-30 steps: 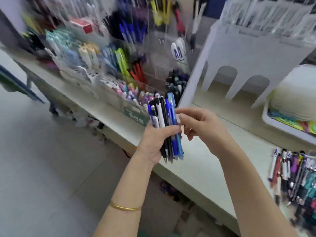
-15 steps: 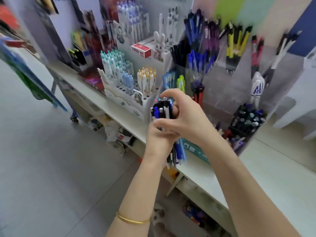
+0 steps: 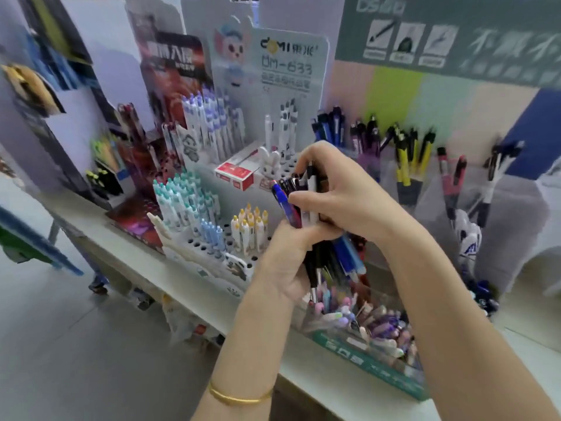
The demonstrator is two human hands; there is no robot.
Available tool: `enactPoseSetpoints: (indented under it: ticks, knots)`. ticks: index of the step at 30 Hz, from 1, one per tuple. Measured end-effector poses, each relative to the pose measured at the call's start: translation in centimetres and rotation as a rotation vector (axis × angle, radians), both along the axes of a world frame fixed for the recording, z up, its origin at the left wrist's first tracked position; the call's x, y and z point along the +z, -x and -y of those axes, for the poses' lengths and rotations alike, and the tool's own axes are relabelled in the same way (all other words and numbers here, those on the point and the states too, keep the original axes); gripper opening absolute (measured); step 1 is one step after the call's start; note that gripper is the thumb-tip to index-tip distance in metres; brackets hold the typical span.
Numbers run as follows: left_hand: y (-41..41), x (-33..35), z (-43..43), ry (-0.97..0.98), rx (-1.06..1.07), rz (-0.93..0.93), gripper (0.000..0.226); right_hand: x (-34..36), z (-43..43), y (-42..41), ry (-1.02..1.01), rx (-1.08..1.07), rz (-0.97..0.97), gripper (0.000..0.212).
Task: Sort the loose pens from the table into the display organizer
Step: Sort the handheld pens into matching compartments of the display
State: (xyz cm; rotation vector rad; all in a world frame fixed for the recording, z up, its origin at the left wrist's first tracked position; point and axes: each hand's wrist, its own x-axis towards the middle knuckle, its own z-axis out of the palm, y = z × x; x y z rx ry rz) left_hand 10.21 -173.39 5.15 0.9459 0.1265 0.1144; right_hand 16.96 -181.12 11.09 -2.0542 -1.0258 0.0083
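Nearest, over the near edge of the table, the left hand grips a thick bundle of pens upright. Just above, the right hand closes its fingers round the tops of some of them. Farther back, the display organizer holds many pens in its holes, but this whole bundle is not yet placed, so I judge much sorting remains.

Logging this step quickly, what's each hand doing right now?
Left hand: closed, gripping the bundle of pens around its middle.
Right hand: closed, fingers curled over the bundle's top ends.
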Motion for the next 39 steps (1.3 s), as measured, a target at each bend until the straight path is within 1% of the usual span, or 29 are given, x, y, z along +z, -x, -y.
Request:
enactPoseSetpoints:
  ticks: [3, 5, 7, 9, 13, 15, 18, 20, 23, 26, 27, 30, 32, 35, 37, 39]
  knots:
    - [-1.6, 1.2, -0.1, 0.136, -0.144, -0.004, 0.02, 0.5, 1.0, -1.6, -0.004, -0.098, 0.013, 0.025]
    - [-2.6, 1.8, -0.2, 0.241, -0.24, 0.01, 0.019, 0.3, 1.8, -2.4, -0.062, -0.17, -0.021, 0.025]
    - [-3.7, 2.1, 0.1, 0.355, -0.33, 0.008, 0.031, 0.0, 2.5, -2.9, -0.139, -0.237, -0.052, 0.027]
    - [-4.6, 2.2, 0.8, 0.434, -0.397, -0.05, 0.04, -0.4, 3.3, -2.8, -0.18, -0.31, -0.046, 0.029]
    - [-5.7, 1.3, 2.6, 0.438, -0.506, -0.179, 0.046, -1.2, 4.8, -1.6, -0.306, -0.426, -0.056, 0.031]
    - [-5.9, 0.9, 3.6, 0.48, -0.582, -0.226, 0.049, -1.9, 5.6, -0.7, -0.36, -0.487, -0.046, 0.033]
    - [-6.1, 0.1, 4.9, 0.506, -0.603, -0.273, 0.058, -2.7, 6.7, 0.3, -0.459, -0.532, -0.106, 0.033]
    - [-6.1, -0.1, 5.9, 0.508, -0.617, -0.285, 0.058, -3.0, 7.5, 0.7, -0.551, -0.566, -0.154, 0.031]
    - [-6.2, 0.3, 7.3, 0.482, -0.651, -0.318, 0.048, -3.2, 9.0, 1.1, -0.619, -0.637, -0.18, 0.029]
    - [-6.4, 0.3, 8.9, 0.43, -0.626, -0.328, 0.037, -3.0, 10.5, 1.3, -0.678, -0.666, -0.238, 0.026]
    - [-6.5, 0.2, 9.5, 0.422, -0.617, -0.327, 0.037, -3.0, 11.0, 1.3, -0.688, -0.672, -0.257, 0.025]
    - [-6.9, 0.0, 10.9, 0.421, -0.603, -0.327, 0.046, -2.8, 12.6, 1.1, -0.693, -0.655, -0.318, 0.019]
    - [-7.0, 0.2, 11.7, 0.4, -0.58, -0.312, 0.046, -2.5, 13.7, 0.7, -0.693, -0.632, -0.366, 0.017]
    - [-7.3, 0.6, 13.1, 0.248, -0.449, -0.29, 0.037, -1.6, 15.4, -0.2, -0.737, -0.584, -0.435, 0.016]
    - [-7.6, 0.9, 13.8, 0.142, -0.342, -0.261, 0.032, -1.0, 16.6, -1.1, -0.747, -0.573, -0.429, 0.017]
    - [-8.0, 1.1, 14.1, 0.066, -0.284, -0.217, 0.022, -0.2, 18.0, -2.2, -0.798, -0.603, -0.397, 0.016]
